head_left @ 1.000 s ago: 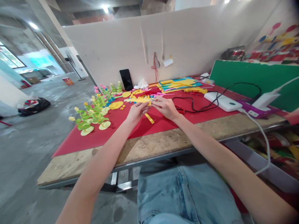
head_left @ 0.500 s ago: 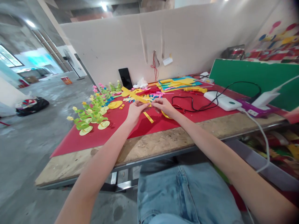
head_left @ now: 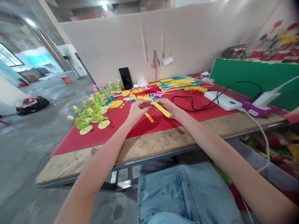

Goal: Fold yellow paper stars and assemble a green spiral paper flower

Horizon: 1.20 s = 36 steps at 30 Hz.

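Note:
A yellow paper strip [head_left: 161,109] slants down to the right between my two hands, above the red table covering. My left hand [head_left: 140,109] pinches it near its upper left end. My right hand [head_left: 169,105] is closed around the strip's far side, its fingers partly hidden behind it. Below my hands, a shorter yellow strip [head_left: 149,117] lies flat on the red surface. Just beyond my left hand are a yellow disc [head_left: 115,104] and a pile of coloured paper scraps [head_left: 140,93].
Green paper plants [head_left: 93,115] on round bases stand at the left. A phone [head_left: 125,78] leans on the back panel. To the right lie a yellow tool [head_left: 195,89], black cable [head_left: 192,104], white power bank [head_left: 221,101] and green board [head_left: 254,81].
The yellow strip has swung from pointing up and left beyond my left hand to slanting down and right in front of my right hand. Both hands stay close together.

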Each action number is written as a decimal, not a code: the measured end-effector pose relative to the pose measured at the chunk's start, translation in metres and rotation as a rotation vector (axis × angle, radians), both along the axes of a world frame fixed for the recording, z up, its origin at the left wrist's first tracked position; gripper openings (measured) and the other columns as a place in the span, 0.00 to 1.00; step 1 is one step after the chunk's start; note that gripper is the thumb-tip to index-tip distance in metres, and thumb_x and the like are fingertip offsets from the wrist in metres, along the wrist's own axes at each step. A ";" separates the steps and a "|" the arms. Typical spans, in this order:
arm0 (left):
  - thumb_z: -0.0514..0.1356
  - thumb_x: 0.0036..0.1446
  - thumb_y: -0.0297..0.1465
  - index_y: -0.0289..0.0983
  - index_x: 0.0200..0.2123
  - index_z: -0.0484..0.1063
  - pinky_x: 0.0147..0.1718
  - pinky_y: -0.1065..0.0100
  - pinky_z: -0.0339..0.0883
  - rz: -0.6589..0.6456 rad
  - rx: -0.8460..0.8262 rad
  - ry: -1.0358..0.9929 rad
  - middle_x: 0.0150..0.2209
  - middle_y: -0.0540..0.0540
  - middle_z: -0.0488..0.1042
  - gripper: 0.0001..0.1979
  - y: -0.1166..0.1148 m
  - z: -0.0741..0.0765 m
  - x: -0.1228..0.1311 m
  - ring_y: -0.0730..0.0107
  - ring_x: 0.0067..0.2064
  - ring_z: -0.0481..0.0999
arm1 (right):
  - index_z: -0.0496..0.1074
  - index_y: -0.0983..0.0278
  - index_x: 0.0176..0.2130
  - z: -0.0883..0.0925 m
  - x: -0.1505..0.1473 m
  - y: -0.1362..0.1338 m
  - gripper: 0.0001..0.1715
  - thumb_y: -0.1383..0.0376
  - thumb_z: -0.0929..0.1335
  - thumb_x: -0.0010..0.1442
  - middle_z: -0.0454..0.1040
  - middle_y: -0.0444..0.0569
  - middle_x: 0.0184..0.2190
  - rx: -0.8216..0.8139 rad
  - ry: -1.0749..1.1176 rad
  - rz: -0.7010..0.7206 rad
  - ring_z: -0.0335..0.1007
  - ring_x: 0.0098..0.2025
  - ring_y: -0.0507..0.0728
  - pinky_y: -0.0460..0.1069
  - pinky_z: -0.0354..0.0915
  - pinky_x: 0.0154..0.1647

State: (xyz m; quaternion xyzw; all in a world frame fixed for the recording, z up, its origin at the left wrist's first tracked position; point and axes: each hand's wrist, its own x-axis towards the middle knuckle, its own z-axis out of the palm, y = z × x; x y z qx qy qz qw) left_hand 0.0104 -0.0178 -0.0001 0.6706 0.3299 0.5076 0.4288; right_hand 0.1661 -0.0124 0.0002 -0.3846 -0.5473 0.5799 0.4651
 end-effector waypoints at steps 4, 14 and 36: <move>0.66 0.40 0.32 0.36 0.28 0.76 0.35 0.69 0.66 0.094 0.120 0.060 0.29 0.47 0.76 0.09 0.004 -0.005 -0.001 0.70 0.32 0.74 | 0.60 0.67 0.21 0.004 0.002 0.000 0.07 0.72 0.60 0.49 0.58 0.40 0.12 -0.302 0.133 0.080 0.48 0.13 0.43 0.40 0.45 0.10; 0.67 0.35 0.35 0.34 0.26 0.74 0.32 0.70 0.65 0.176 -0.059 -0.095 0.24 0.50 0.74 0.13 0.006 -0.005 0.003 0.75 0.26 0.71 | 0.65 0.68 0.22 -0.006 -0.004 0.002 0.10 0.66 0.63 0.52 0.61 0.40 0.14 0.007 0.061 0.001 0.51 0.13 0.43 0.40 0.47 0.11; 0.67 0.35 0.22 0.30 0.24 0.72 0.29 0.74 0.66 0.002 -0.457 -0.352 0.22 0.49 0.74 0.09 0.008 0.000 0.003 0.78 0.24 0.72 | 0.73 0.67 0.30 -0.005 0.000 0.001 0.09 0.65 0.69 0.45 0.71 0.45 0.27 0.600 -0.055 -0.189 0.58 0.19 0.44 0.42 0.55 0.18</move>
